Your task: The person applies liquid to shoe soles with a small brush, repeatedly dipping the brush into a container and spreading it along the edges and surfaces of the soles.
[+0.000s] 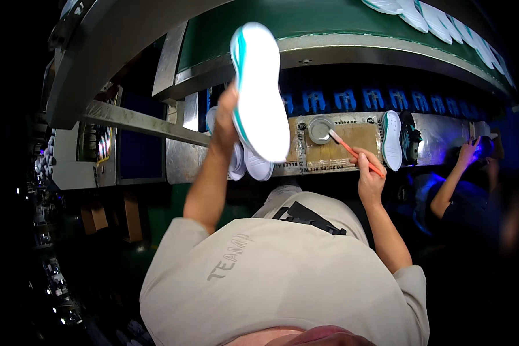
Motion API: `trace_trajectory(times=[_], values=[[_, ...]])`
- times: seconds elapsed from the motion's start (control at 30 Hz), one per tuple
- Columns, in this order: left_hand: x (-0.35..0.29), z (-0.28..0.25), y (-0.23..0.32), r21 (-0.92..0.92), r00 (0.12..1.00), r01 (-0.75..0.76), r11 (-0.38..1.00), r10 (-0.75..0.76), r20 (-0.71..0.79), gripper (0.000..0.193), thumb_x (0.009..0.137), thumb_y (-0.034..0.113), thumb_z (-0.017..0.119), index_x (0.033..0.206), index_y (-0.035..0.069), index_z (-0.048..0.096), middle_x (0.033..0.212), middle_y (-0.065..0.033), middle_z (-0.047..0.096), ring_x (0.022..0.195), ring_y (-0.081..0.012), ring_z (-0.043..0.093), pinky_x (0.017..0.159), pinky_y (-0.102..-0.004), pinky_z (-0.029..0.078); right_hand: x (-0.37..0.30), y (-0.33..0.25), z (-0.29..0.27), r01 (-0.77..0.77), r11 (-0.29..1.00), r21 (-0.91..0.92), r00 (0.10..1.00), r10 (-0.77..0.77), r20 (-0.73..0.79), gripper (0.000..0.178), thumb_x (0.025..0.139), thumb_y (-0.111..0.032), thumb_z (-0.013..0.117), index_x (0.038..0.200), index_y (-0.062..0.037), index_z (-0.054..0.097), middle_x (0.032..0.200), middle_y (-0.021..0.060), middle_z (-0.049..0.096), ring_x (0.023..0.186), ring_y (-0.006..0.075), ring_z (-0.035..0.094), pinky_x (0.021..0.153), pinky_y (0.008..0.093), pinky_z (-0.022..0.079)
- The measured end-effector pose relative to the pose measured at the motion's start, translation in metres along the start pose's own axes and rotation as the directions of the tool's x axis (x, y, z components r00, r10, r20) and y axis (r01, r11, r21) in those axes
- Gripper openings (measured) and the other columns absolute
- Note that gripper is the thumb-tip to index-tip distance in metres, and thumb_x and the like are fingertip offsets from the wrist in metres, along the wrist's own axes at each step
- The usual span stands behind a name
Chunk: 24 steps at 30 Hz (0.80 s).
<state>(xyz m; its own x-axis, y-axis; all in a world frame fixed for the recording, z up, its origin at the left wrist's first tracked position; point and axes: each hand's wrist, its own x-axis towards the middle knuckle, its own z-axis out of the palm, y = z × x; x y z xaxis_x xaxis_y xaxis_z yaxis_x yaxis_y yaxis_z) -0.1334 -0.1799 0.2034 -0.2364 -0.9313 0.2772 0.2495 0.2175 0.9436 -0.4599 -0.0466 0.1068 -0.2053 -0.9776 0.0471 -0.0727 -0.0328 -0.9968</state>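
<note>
My left hand grips a white shoe sole with a teal stripe by its left edge, raised above the bench and toward the green belt. Between the fingers of my right hand is a brush with an orange handle. Its pale bristle end is over the rim of a round clear tub; whether it touches the contents I cannot tell. The tub stands on a brown cardboard sheet edged with printed tape. White soles lie just below the raised one, partly hidden by it.
Right of the cardboard lie another white sole and a dark shoe. A green conveyor belt with a metal edge runs across the far side, carrying several white soles. Steel frame bars stand at left. A co-worker works at far right.
</note>
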Motion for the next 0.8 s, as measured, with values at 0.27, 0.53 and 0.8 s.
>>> trace_trajectory(times=[0.27,0.53,0.8], values=[[0.228,-0.075,0.028,-0.073,0.930,-0.085,0.994,0.053,-0.363,0.048,0.107,0.041,0.043,0.121,-0.001,0.062,0.107,-0.0189,0.071,0.098,-0.0295,0.071,0.083,-0.0483,0.058,-0.009,0.015,-0.009,-0.054,0.999,-0.001,0.998,0.054,-0.015,0.026,0.106,-0.014,0.057,0.115,0.0052,0.071,0.092,0.0081,0.073,0.087,0.0139,0.067,0.085,0.0271,0.053],[-0.012,-0.039,-0.057,0.827,0.855,0.253,0.503,0.283,-0.434,0.025,0.090,0.024,0.074,0.086,-0.001,0.070,0.075,-0.0151,0.072,0.069,-0.0277,0.071,0.064,-0.0378,0.055,0.019,0.036,-0.011,-0.095,0.987,-0.133,0.989,0.108,0.097,0.024,0.104,-0.014,0.059,0.115,0.0043,0.071,0.092,0.0084,0.073,0.089,0.0145,0.068,0.084,0.0269,0.051],[-0.134,-0.077,-0.168,0.723,0.700,0.690,0.025,-0.276,-0.658,0.052,0.079,0.039,0.085,0.103,-0.003,0.067,0.103,-0.0270,0.073,0.099,-0.0458,0.069,0.086,-0.0524,0.055,0.085,0.057,0.014,-0.028,0.922,-0.386,0.938,0.158,0.309,0.025,0.103,-0.018,0.062,0.113,0.0024,0.073,0.089,0.0094,0.075,0.085,0.0155,0.070,0.078,0.0278,0.052]])
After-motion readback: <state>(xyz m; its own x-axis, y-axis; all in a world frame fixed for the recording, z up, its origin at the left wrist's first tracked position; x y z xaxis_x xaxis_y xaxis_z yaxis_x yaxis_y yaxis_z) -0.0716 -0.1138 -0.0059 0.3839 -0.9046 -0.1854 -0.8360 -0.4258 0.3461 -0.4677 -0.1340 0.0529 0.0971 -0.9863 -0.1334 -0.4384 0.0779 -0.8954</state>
